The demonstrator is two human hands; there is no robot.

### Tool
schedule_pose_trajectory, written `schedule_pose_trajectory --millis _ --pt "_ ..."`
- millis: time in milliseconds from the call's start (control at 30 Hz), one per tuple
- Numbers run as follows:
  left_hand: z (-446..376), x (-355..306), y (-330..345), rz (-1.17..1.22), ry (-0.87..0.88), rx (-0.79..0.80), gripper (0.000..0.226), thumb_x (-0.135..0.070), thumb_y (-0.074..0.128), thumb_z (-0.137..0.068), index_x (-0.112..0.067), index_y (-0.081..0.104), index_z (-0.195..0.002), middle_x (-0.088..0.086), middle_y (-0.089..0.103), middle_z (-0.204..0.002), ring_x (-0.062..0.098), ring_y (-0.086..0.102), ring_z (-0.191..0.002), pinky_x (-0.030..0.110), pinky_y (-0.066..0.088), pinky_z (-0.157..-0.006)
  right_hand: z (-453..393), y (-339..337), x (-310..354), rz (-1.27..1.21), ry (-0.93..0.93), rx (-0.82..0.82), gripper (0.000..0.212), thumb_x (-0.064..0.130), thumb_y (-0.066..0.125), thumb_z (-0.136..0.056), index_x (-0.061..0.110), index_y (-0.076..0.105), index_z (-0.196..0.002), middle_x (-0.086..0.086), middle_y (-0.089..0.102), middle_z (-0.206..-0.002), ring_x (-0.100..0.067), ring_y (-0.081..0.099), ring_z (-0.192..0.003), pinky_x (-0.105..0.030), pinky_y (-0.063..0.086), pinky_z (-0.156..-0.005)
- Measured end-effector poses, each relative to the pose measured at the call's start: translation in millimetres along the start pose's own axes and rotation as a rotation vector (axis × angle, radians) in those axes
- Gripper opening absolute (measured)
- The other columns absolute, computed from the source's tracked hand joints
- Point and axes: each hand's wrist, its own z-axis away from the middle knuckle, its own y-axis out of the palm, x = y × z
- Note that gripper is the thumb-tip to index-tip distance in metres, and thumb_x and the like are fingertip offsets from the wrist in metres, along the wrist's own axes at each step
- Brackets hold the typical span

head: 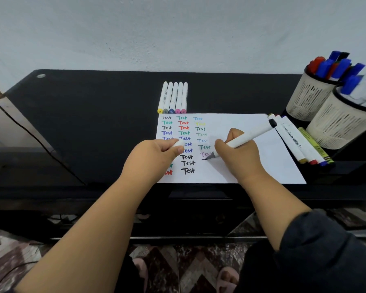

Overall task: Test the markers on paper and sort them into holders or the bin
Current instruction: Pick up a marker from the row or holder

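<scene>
Right hand (235,153) gripping a white marker (247,137), grey tip drawing on paper (241,123) filled with coloured "Test" words, left hand (156,153) pinching a white cap (179,143), five markers (173,98) beyond, two mesh holders (325,115) at right, black desk (93,115).

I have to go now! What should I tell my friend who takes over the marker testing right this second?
Right hand holds a marker, tip on the paper, starting a stroke.
Left hand holds its cap.
Done: three columns of "Test" words; both holders hold markers.
Left: five markers above the paper, a few beside its right edge. No bin in view.
</scene>
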Motion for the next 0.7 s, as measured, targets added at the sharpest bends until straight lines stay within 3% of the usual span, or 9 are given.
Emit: schedule_pose_trajectory --millis 133,300,467,700 --pt "-0.2 0.1 -1.0 -0.003 -0.007 -0.012 0.036 -0.044 0.060 -0.088 -0.035 0.061 -0.122 -0.011 0.062 -0.122 0.008 0.059 -0.099 0.026 0.047 -0.081 0.9 -0.3 0.9 -0.010 0.003 0.005 0.039 0.011 0.056 -0.085 0.016 0.026 -0.061 0.003 0.028 -0.056 -0.003 0.031 -0.042 -0.015 0.024 -0.041" --pt "0.0 0.5 1.0 -0.014 0.000 0.001 0.037 -0.044 0.059 -0.088 -0.034 0.059 -0.124 -0.011 0.063 -0.120 0.005 0.059 -0.094 0.020 0.046 -0.071 1.6 -0.2 0.2 -0.035 0.004 0.032 0.040 0.006 0.055 -0.082 0.017 0.023 -0.060 0.004 0.024 -0.056 -0.005 0.026 -0.042 -0.013 0.023 -0.041" --pt "-0.6 -0.3 1.6 -0.017 0.009 -0.009 0.037 -0.044 0.059 -0.089 -0.034 0.060 -0.124 -0.011 0.062 -0.122 0.005 0.057 -0.096 0.021 0.043 -0.072 2.6 -2.2 0.8 -0.061 0.003 -0.013 0.040 0.005 0.055 -0.083 0.016 0.024 -0.060 0.004 0.025 -0.054 -0.003 0.029 -0.039 -0.013 0.023 -0.040" --pt "-0.3 0.5 4.0 -0.026 0.022 0.001 0.036 -0.043 0.059 -0.089 -0.034 0.059 -0.124 -0.013 0.059 -0.126 0.000 0.051 -0.089 0.011 0.035 -0.064 2.2 -1.3 -0.1 -0.035 -0.008 -0.030 0.040 0.006 0.055 -0.083 0.016 0.024 -0.060 0.002 0.026 -0.055 -0.005 0.028 -0.042 -0.014 0.022 -0.041"
